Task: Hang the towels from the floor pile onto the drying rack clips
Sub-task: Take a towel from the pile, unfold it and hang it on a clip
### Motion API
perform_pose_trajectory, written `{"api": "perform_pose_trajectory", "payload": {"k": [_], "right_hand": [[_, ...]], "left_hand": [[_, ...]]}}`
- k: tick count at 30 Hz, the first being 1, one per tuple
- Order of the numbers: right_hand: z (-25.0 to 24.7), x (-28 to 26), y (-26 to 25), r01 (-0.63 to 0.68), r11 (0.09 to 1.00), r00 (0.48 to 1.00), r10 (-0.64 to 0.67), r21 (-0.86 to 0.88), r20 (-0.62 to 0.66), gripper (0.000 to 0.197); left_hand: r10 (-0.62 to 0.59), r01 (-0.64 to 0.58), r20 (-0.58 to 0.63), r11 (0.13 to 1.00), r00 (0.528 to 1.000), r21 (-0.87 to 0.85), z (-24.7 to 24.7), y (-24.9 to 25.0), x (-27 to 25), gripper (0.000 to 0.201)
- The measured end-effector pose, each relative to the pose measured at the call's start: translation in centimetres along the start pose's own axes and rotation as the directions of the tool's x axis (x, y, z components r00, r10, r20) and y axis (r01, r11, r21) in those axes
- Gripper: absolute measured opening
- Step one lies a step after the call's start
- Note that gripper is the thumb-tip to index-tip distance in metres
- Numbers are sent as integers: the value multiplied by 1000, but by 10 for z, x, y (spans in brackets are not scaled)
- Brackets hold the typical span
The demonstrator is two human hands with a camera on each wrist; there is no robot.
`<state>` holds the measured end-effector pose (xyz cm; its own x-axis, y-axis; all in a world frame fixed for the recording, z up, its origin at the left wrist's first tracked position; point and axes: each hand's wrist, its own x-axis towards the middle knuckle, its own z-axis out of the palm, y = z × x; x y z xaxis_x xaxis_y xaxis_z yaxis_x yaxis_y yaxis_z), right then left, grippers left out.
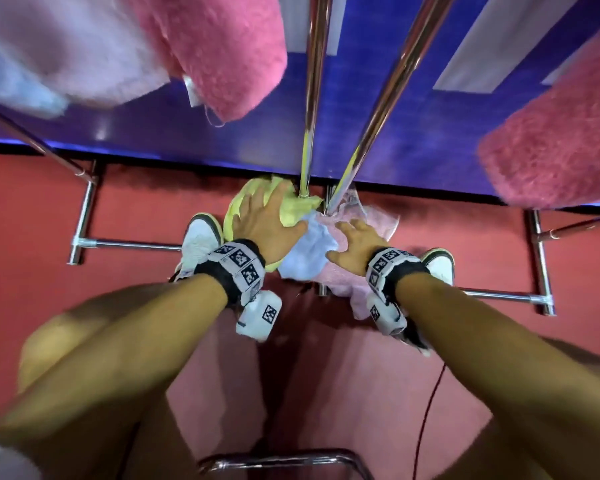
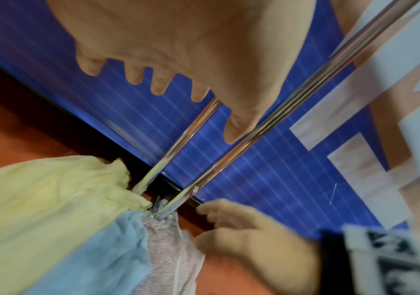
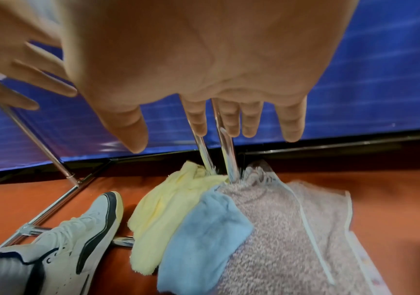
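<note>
At the far left of the head view, a pale lilac towel (image 1: pixel 66 46) and a fluffy pink towel (image 1: pixel 222 53) hang from above, with a slanting chrome bar (image 1: pixel 32 140) of the drying rack beneath them. On the red floor (image 1: pixel 25 209) lies the rack's base rail (image 1: pixel 132 244), and just beside it stands a white sneaker (image 1: pixel 201 240).

Next comes the left hand (image 1: pixel 267 223), fingers spread and straight, palm down over the yellow towel (image 1: pixel 291 206) of the floor pile; the wrist view shows it holding nothing, and whether it touches the cloth cannot be told. The yellow towel lies against the foot of two chrome uprights (image 1: pixel 314 98) that rise in the middle before a blue wall panel (image 1: pixel 413 157).

Touching the yellow towel on its right is a light blue towel (image 1: pixel 309 251), and partly under that a speckled pinkish towel (image 3: pixel 279 229) with a white edge band, spread widest over the floor. The right hand (image 1: pixel 357 244) hovers above this towel with fingers (image 3: pixel 292 123) straight and apart, gripping nothing. Beyond it is the second sneaker (image 1: pixel 440 263), then the other base rail (image 1: pixel 499 295). At the far right another pink towel (image 1: pixel 551 150) hangs in the foreground.
</note>
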<state>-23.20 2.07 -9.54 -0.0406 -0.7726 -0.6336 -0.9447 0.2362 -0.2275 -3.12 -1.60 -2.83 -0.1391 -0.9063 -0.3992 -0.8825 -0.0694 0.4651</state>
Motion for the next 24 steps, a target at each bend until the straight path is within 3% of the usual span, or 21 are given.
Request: {"api": "perform_pose_trajectory", "payload": {"k": [3,8,13,16,18,19,24], "right_hand": [[16,20,1,-30,996,999,28,86,25,72],[45,58,-2,-77,979,995,64,189,74,50],[82,95,-3,-202,907,975,151,369,163,79],[112,114,5,-181,934,966,112,307,232,96],[128,117,9,-171,937,971,108,305,213,120],[129,115,9,-148,925,980,89,349,180,119],[121,102,-7,-42,894,999,34,447,25,21]], "left_hand": [[4,-4,-13,1000,1000,-30,4,8,13,80],[34,-40,46,990,998,137,23,3,18,85],[5,-27,121,983,993,180,33,-4,15,84],[-23,6,127,992,992,128,32,-9,20,83],[-27,18,109,997,994,80,29,-13,24,85],[-22,16,98,998,995,59,27,-15,26,85],[-13,9,84,999,996,44,24,-19,26,81]]}}
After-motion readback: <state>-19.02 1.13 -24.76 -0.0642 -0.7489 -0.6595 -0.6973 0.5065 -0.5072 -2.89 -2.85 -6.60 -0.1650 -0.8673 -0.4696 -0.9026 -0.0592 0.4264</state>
